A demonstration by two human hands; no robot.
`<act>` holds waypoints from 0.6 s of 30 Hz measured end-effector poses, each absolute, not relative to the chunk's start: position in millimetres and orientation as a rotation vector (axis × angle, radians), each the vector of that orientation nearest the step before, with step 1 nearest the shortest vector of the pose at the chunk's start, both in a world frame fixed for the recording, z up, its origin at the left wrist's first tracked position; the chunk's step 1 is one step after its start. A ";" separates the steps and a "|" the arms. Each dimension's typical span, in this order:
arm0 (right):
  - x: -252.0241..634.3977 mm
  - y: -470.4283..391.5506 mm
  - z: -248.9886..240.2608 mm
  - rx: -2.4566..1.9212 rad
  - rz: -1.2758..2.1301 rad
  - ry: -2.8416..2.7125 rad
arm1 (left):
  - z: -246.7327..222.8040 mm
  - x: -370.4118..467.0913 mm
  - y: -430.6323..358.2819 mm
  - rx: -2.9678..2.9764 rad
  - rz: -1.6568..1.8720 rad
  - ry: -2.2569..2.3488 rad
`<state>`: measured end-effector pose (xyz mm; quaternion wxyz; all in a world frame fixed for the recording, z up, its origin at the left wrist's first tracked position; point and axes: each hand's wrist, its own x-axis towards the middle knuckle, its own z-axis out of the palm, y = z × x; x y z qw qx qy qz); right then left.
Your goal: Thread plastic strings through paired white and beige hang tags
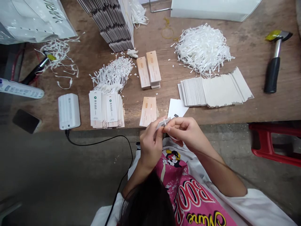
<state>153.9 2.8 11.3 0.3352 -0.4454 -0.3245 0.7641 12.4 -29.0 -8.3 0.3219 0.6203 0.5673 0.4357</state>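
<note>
My left hand pinches a small white hang tag just off the table's front edge. Against it, the fingers of my right hand close on a white tag string by the tag's end; the fingers partly hide both. Beyond my hands lie a few orange-and-cream tags and a white card. To the left is a bundle of tags with their strings fanned out behind. On the right a row of white tags leans over, below a heap of loose strings.
Two small stacks of orange tags stand mid-table, near a tall stack of cards. A hammer lies far right. A power bank trails a black cable past my lap. A red stool is at the right.
</note>
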 end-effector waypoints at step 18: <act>155.2 -3.7 16.7 -1.282 1.504 -1.208 | -4.3 11.8 -29.3 1.522 1.016 1.516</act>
